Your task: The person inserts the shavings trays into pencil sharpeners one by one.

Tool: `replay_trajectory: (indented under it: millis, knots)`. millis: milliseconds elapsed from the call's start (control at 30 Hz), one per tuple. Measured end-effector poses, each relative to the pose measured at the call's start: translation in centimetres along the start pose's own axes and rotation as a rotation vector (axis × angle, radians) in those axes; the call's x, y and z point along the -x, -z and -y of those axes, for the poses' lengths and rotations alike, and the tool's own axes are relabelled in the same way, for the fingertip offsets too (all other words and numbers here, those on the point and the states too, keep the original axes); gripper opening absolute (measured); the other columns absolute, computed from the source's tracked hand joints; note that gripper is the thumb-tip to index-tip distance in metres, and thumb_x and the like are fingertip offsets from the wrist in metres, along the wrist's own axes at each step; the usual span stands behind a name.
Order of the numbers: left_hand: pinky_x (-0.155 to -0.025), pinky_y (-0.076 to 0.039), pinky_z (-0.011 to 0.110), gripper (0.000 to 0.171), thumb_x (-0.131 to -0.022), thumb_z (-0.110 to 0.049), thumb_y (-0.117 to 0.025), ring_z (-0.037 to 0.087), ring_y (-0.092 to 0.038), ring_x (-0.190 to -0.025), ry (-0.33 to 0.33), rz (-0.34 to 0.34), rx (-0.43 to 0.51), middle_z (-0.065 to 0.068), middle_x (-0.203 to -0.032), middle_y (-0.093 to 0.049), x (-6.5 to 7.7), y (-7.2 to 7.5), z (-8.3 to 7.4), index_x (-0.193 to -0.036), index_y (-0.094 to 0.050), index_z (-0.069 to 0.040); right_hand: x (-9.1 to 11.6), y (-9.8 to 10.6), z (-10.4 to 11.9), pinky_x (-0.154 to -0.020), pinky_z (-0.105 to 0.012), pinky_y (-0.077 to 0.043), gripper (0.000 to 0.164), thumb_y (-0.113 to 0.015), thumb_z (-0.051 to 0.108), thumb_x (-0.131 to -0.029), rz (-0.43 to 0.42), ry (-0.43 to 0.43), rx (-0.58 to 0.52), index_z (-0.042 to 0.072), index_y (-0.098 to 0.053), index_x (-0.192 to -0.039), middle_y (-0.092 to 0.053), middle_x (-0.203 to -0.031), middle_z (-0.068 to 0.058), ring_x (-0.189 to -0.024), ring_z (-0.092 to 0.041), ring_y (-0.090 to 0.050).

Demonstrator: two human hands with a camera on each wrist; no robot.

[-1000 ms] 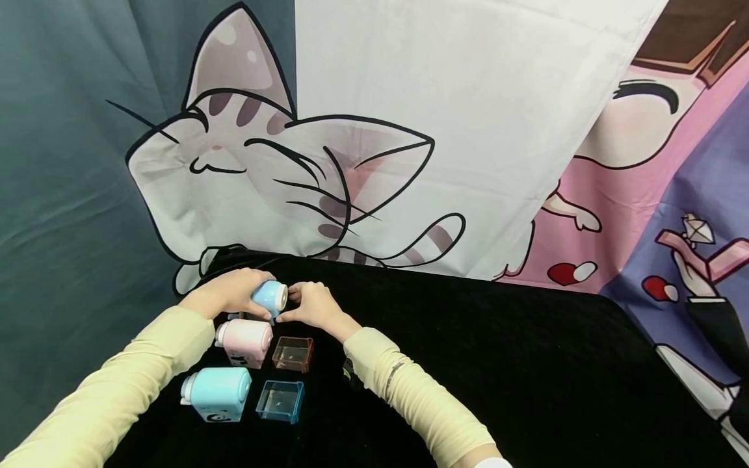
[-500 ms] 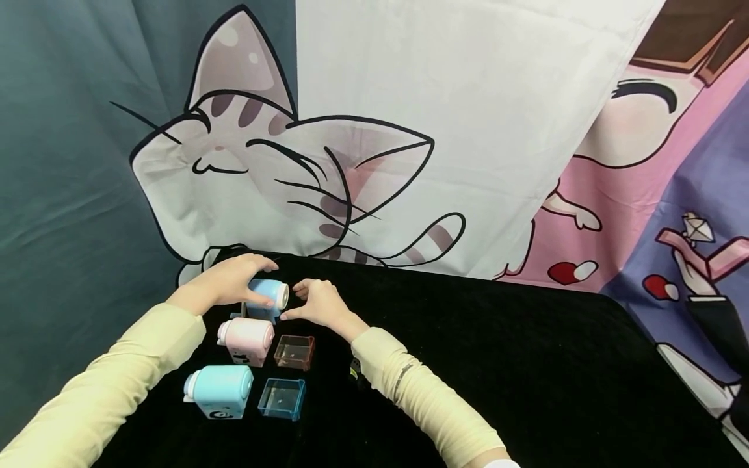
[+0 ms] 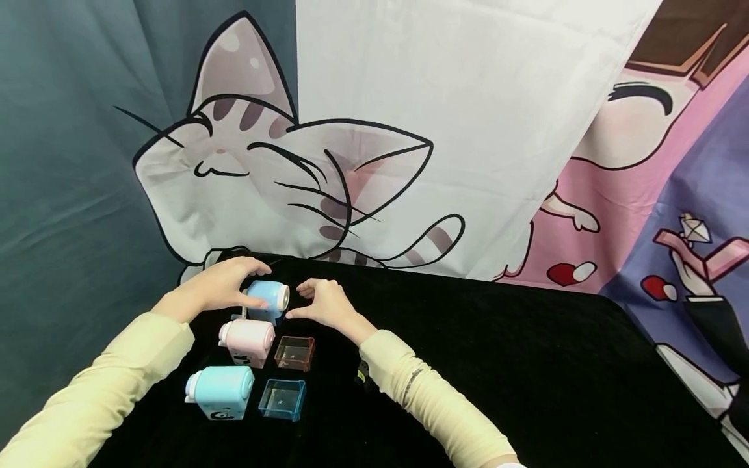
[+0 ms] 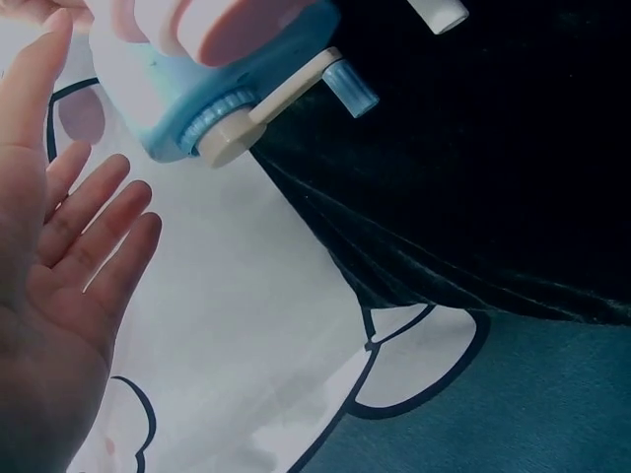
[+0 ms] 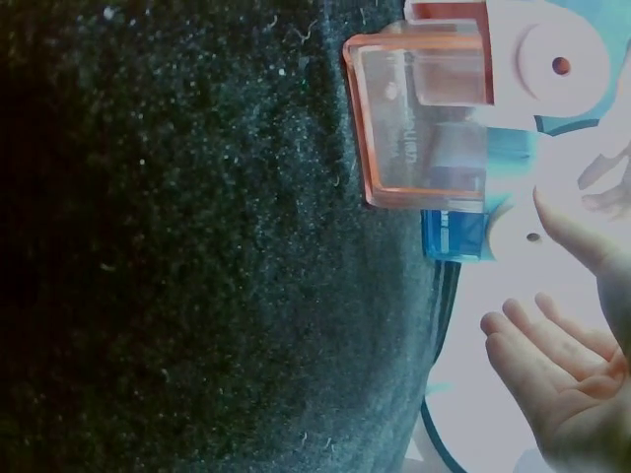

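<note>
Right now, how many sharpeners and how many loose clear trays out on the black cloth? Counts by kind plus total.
Sharpeners: 3 (light blue sharpener, pink sharpener, turquoise sharpener)
Loose clear trays: 2 (reddish tray, blue tray)
Total: 5

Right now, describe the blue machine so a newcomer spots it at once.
Start at the black cloth. On its left part, follow the row from the turquoise machine past the pink machine, toward the cat backdrop; the blue machine is last. Unlike those two, it sits between the left hand and right hand.
</note>
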State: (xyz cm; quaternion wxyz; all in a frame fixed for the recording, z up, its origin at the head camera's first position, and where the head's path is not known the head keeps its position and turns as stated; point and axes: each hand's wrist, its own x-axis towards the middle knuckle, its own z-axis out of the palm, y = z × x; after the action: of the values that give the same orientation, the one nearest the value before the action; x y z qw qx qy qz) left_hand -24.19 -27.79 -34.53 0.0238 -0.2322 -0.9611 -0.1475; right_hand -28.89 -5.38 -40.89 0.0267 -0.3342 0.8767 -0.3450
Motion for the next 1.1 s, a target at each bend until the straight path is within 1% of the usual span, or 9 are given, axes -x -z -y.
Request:
replay_trajectory:
  millis: [267,433,633,800,900,1000,1100]
  knots:
    - [-0.087,-0.042,0.048,0.069,-0.072,-0.05,-0.071,0.027,-0.049,-0.104,0.014,-0.031,0.038,0.014,-0.114,-0.056,0.5,0.3,-0.4,-0.119,-0.052,-0.002,0.6,0.8,0.2,-0.074,-0.02,-0.049,0.054,-0.078,0.038,-0.068,-0.044,0.015,-0.035,0.006,-0.062,-0.109,-0.067,-0.103,-0.007,-0.091,-0.014,-0.061]
    - [-0.087,-0.042,0.049,0.071,-0.072,-0.054,-0.068,0.027,-0.049,-0.104,0.023,-0.045,0.034,0.013,-0.113,-0.056,1.1,0.4,-0.5,-0.119,-0.053,-0.003,0.8,1.1,0.2,-0.075,-0.02,-0.049,0.055,-0.077,0.039,-0.069,-0.04,0.022,-0.044,0.005,-0.062,-0.11,-0.067,-0.103,-0.008,-0.092,-0.016,-0.061]
    - [-0.086,-0.042,0.05,0.072,-0.072,-0.057,-0.067,0.028,-0.05,-0.104,0.05,-0.062,0.022,0.014,-0.112,-0.056,1.9,0.4,-0.6,-0.119,-0.053,-0.004,1.3,1.4,0.2,-0.076,-0.021,-0.049,0.055,-0.077,0.039,-0.069,-0.042,0.015,-0.048,0.006,-0.062,-0.11,-0.067,-0.104,-0.006,-0.093,-0.016,-0.061]
    - [-0.085,-0.042,0.05,0.072,-0.071,-0.057,-0.067,0.028,-0.051,-0.102,0.036,-0.089,0.033,0.014,-0.111,-0.057,2.6,0.3,-0.5,-0.118,-0.053,-0.004,1.8,1.5,0.3,-0.076,-0.021,-0.049,0.054,-0.077,0.039,-0.069,-0.038,0.013,-0.054,0.007,-0.062,-0.109,-0.067,-0.103,-0.004,-0.093,-0.016,-0.061]
    - [-0.085,-0.042,0.051,0.072,-0.071,-0.056,-0.068,0.028,-0.051,-0.101,0.02,-0.105,0.064,0.014,-0.111,-0.058,3.1,0.1,-0.6,-0.118,-0.053,-0.003,2.1,1.4,0.3,-0.077,-0.021,-0.049,0.054,-0.077,0.039,-0.069,-0.034,0.014,-0.061,0.007,-0.062,-0.11,-0.067,-0.103,-0.004,-0.092,-0.015,-0.061]
    - [-0.085,-0.043,0.05,0.073,-0.07,-0.056,-0.069,0.026,-0.051,-0.1,0.015,-0.111,0.095,0.013,-0.111,-0.058,3.4,-0.1,-0.7,-0.118,-0.053,-0.004,2.6,1.3,0.3,-0.077,-0.021,-0.049,0.055,-0.077,0.04,-0.069,-0.032,0.011,-0.06,0.007,-0.062,-0.11,-0.067,-0.103,-0.004,-0.092,-0.014,-0.061]
    - [-0.084,-0.043,0.05,0.073,-0.069,-0.057,-0.07,0.025,-0.051,-0.1,0.016,-0.115,0.105,0.011,-0.11,-0.058,3.8,-0.3,-0.8,-0.118,-0.054,-0.005,3.0,1.1,0.2,-0.077,-0.021,-0.049,0.055,-0.077,0.04,-0.068,-0.034,0.01,-0.056,0.007,-0.063,-0.109,-0.067,-0.103,-0.003,-0.091,-0.013,-0.061]
